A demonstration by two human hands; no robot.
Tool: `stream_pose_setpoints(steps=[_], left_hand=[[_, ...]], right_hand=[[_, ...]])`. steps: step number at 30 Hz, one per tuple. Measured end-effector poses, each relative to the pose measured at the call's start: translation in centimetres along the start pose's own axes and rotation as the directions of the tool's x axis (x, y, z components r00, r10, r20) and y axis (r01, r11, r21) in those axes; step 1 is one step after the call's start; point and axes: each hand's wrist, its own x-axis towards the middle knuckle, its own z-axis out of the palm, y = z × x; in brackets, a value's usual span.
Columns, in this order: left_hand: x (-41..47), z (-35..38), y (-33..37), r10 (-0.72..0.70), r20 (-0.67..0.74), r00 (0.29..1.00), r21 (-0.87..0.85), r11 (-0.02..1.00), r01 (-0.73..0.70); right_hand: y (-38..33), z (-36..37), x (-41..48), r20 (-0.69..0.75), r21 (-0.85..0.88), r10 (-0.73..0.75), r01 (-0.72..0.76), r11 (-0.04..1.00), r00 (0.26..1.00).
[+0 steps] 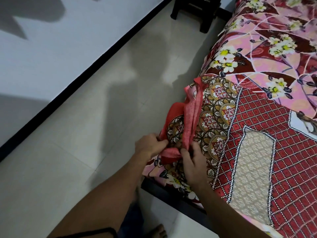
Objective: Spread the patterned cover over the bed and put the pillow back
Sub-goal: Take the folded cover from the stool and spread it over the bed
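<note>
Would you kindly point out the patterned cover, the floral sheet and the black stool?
patterned cover (267,134), head view, red lattice panel.
floral sheet (277,47), head view, white blossoms.
black stool (205,23), head view, front leg.

Pale grey glossy tile floor (89,152) fills centre down to 7 o'clock, w/ thin grout lines & soft dark shadows across it. White painted wall (51,48) at 10 o'clock, jagged grey shadows on it. Black skirting strip (85,75) runs diag. btwn wall & floor, from 9 o'clock edge up to 12. Black plastic stool (197,7) at 12–1 o'clock, only legs & lower frame in view, standing on floor near skirting.
</note>
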Motion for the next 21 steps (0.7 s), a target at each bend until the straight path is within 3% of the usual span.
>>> stream_pose_setpoints(steps=[4,6,11,14,19,21], left_hand=[[0.7,-0.3,-1.7,-0.037,0.141,0.989,0.207,0.978,0.007],[0.8,0.2,-2.0,0.02,0.153,0.988,0.25,0.966,-0.058],[0.4,1.8,-2.8,0.226,-0.085,0.971,0.327,0.926,-0.187],[0.7,2.5,-3.5,0.183,-0.059,0.981,0.29,0.944,-0.159],[1.0,2.1,-3.5,0.207,-0.024,0.978,0.478,0.862,-0.17],[1.1,1.8,-4.2,0.161,0.031,0.987,0.444,0.882,-0.157]], right_hand=[[0.2,1.1,0.5,0.179,-0.09,-0.065,0.082,0.993,0.982],[0.8,1.6,0.7,0.21,-0.157,-0.045,0.079,0.984,0.977],[1.4,2.2,0.8,0.124,-0.179,0.052,-0.03,0.983,0.991],[1.4,2.5,0.9,0.126,-0.214,0.064,-0.035,0.976,0.99],[1.3,2.5,1.0,0.097,-0.203,0.076,-0.055,0.978,0.992],[1.4,2.5,1.0,0.101,-0.201,0.066,-0.045,0.979,0.993]])
